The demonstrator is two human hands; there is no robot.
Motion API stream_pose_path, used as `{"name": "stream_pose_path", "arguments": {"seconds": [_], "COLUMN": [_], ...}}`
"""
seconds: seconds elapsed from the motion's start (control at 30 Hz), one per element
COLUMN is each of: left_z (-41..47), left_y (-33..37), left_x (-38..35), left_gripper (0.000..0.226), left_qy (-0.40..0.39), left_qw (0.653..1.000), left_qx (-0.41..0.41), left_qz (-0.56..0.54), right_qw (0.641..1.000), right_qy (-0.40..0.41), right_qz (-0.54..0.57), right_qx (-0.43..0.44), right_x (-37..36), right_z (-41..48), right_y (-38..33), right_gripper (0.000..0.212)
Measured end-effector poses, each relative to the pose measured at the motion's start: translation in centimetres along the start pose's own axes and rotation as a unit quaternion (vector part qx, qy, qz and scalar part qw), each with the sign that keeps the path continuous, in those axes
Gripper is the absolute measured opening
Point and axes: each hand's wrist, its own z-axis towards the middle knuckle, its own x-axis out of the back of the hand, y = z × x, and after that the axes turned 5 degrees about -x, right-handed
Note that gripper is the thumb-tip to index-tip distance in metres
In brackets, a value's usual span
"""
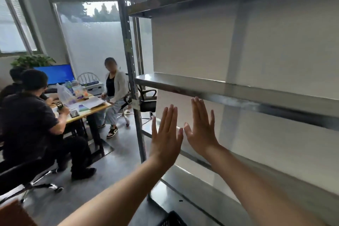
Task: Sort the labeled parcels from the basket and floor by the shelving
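**Fig.** Head view. I see both hands raised flat at centre frame, backs to camera: left hand (166, 137) and right hand (201, 130), fingers straight and close together, thumbs nearly meeting, holding nothing. The right fingertips overlap the front lip of the mid shelf; I can't tell if they touch it. Shelving (238, 91) fills the right half: dull grey sheet metal, flat shelves w/ folded edges, perforated upright post (128, 51), matte white panel (192, 46) behind. Bottom centre: corner of a black lattice basket (171, 219) on the glossy grey floor (110, 170). Left: wood-top table (95, 109) w/ papers, blue-lit monitor (55, 73), seated people (29, 112).
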Motion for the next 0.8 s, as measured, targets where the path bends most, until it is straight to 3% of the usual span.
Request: {"name": "stream_pose_path", "arguments": {"seconds": [0.27,0.47,0.8], "left_z": [-0.5,-2.3,-12.3], "left_y": [12.6,27.7,57.5], "left_x": [2.3,3.3,6.3], "left_gripper": [0.063,0.063,0.061], "left_qy": [0.016,0.013,-0.03], "left_qw": [0.995,0.976,0.901], "left_qx": [-0.074,-0.158,-0.356], "left_qz": [-0.067,-0.147,-0.247], "right_qw": [0.989,0.972,0.881], "right_qy": [0.066,0.085,0.18], "right_qz": [-0.092,-0.168,-0.247], "right_qx": [-0.096,-0.14,-0.361], "right_x": [12.1,23.9,43.6], "right_z": [-7.0,-18.0,-42.0], "right_y": [7.6,13.9,25.2], "right_gripper": [0.076,0.072,0.071]}}
